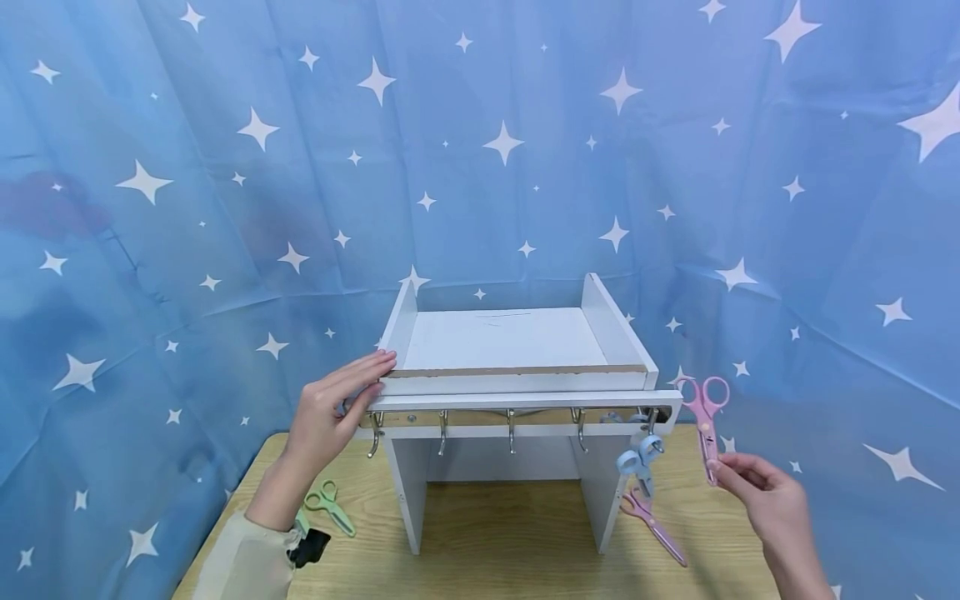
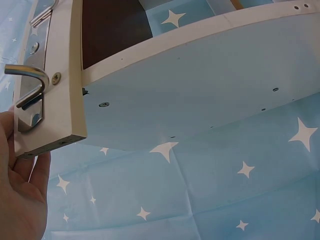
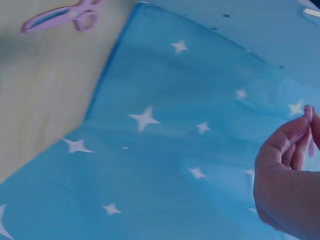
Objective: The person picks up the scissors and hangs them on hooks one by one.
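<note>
Pink scissors are pinched by the blade end in my right hand, handles up, just right of the rack. My left hand grips the left end of the hook rail; in the left wrist view, fingers reach round the board's end beside a metal hook. From the rightmost hook hang light blue scissors. Other pink scissors lie on the table below them, also visible in the right wrist view.
The white wooden shelf unit stands on a wood-grain table. Green scissors lie left of it, with another green piece partly hidden by my left wrist. A blue star-patterned curtain hangs behind and at the sides.
</note>
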`<state>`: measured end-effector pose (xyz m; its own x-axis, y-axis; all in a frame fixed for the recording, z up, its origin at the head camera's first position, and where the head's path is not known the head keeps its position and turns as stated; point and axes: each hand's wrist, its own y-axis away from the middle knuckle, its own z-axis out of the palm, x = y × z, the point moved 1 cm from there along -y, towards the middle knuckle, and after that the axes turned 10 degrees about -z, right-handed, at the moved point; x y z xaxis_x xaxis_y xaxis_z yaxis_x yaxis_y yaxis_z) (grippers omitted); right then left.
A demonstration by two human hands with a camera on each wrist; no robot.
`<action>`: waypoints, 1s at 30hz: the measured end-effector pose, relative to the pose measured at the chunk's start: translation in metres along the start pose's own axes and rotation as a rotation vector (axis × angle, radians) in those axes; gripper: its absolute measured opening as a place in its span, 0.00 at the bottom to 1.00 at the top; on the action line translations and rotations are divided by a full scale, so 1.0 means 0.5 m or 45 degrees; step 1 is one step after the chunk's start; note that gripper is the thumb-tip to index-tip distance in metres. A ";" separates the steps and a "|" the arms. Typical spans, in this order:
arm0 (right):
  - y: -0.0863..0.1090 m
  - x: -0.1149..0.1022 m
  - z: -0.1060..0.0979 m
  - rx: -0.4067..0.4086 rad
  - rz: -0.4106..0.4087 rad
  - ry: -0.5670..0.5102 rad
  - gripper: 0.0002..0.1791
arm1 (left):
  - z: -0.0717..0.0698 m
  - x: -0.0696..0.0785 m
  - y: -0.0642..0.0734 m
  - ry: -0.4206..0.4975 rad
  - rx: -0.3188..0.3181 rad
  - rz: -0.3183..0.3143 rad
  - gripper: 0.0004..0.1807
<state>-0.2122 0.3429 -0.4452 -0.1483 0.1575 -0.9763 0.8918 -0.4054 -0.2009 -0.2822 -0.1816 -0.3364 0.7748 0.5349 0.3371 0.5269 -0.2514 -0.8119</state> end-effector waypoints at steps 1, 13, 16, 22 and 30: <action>0.004 -0.009 0.000 0.009 -0.014 -0.026 0.05 | 0.000 0.000 0.000 0.000 -0.001 -0.001 0.25; 0.064 -0.090 -0.001 0.018 -0.048 -0.079 0.05 | 0.001 -0.001 -0.003 -0.003 -0.002 -0.003 0.24; 0.077 -0.104 0.001 0.002 -0.079 -0.116 0.06 | 0.001 -0.001 -0.003 -0.003 0.001 0.003 0.25; 0.105 -0.123 0.011 -0.032 -0.188 -0.211 0.08 | 0.001 0.000 -0.003 0.002 0.010 0.019 0.25; 0.132 -0.137 0.028 -0.113 -0.275 -0.175 0.07 | 0.000 0.001 -0.002 -0.004 0.017 0.021 0.24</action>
<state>-0.1491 0.2925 -0.3928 -0.3903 0.1054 -0.9146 0.8663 -0.2943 -0.4036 -0.2824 -0.1808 -0.3353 0.7823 0.5333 0.3220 0.5093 -0.2497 -0.8236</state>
